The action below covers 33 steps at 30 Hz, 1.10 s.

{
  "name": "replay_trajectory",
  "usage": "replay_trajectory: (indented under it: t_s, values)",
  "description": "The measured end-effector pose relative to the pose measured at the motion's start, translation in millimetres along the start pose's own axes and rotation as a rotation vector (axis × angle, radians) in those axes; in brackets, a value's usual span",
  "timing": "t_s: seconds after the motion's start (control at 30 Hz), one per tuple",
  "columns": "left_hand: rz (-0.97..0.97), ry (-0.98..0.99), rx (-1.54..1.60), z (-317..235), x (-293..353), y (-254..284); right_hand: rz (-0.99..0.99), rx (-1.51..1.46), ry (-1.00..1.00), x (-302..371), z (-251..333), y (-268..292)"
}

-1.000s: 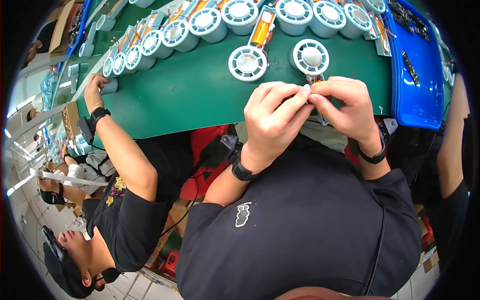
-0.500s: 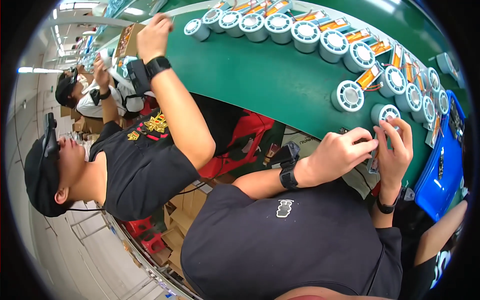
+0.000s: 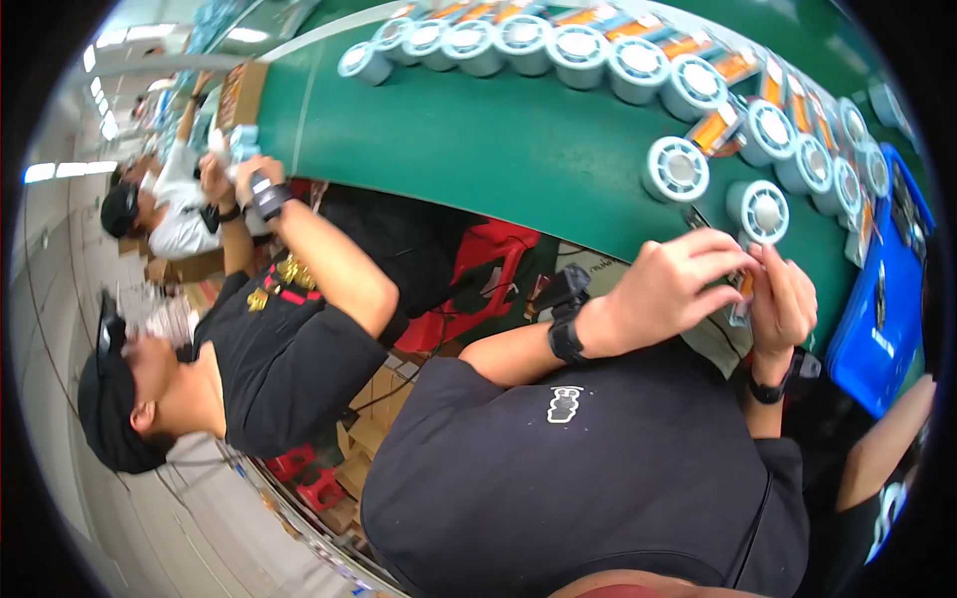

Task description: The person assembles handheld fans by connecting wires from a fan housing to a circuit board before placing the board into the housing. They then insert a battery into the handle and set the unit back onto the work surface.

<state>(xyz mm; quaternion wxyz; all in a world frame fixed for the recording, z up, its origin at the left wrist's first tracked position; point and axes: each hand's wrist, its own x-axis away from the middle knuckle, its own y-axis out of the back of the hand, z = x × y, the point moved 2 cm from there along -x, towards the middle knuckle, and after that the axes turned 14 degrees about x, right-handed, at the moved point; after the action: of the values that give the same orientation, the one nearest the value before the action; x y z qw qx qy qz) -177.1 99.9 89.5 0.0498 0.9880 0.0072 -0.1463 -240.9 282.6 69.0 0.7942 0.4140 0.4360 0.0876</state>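
My left hand (image 3: 663, 289) and my right hand (image 3: 783, 311) meet at the near edge of the green table. Between them is a small part with an orange face and a clear or silvery end (image 3: 742, 299). The right thumb and fingers pinch it. The left fingertips are drawn together against its upper end, and whatever they grip there is hidden. Just beyond my fingers stands a pale blue round housing (image 3: 765, 211) with a slotted top. A second blue housing (image 3: 677, 168) stands to its left, with an orange piece (image 3: 714, 131) behind it.
Several more blue housings (image 3: 577, 52) with orange pieces line the far side of the table (image 3: 449, 130). At the right is a blue tray (image 3: 875, 339) with dark items. A co-worker in black (image 3: 299, 359) sits at left near a red stool (image 3: 469, 279). Another person's arm (image 3: 887, 439) is at right.
Both hands have come slightly nearer me with the small part, leaving the nearest housing in fuller sight. The co-worker's raised arm has lowered and moved left, away from the housings.
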Motion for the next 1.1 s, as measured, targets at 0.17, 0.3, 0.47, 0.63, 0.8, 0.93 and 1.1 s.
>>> replay_trajectory:
  t_s: [0.17,0.3,0.47,0.63,0.8,0.93,1.1]
  values:
    - [0.002,-0.083,0.000,2.8,-4.3,7.3,0.047,-0.492,-0.490,6.9,9.7,-13.0]
    - [0.054,-0.065,0.011,9.4,-3.4,-1.7,0.121,-0.332,-0.194,-7.4,-4.4,-3.7]
    - [0.047,-0.037,-0.010,19.9,-2.0,1.1,0.171,-0.414,-0.230,-7.4,3.0,-3.8]
    - [0.031,0.001,0.008,29.7,1.5,2.5,0.254,-0.367,-0.207,-11.7,6.0,4.0]
    - [0.043,-0.035,0.002,32.1,-1.0,-0.7,0.286,-0.329,-0.176,-12.5,6.0,7.0]
    - [0.043,-0.032,0.012,33.6,-0.3,-2.8,0.307,-0.304,-0.135,-10.9,4.9,7.7]
    - [0.012,-0.079,0.056,34.0,-1.7,-4.0,0.254,-0.436,-0.135,-8.5,0.0,1.7]
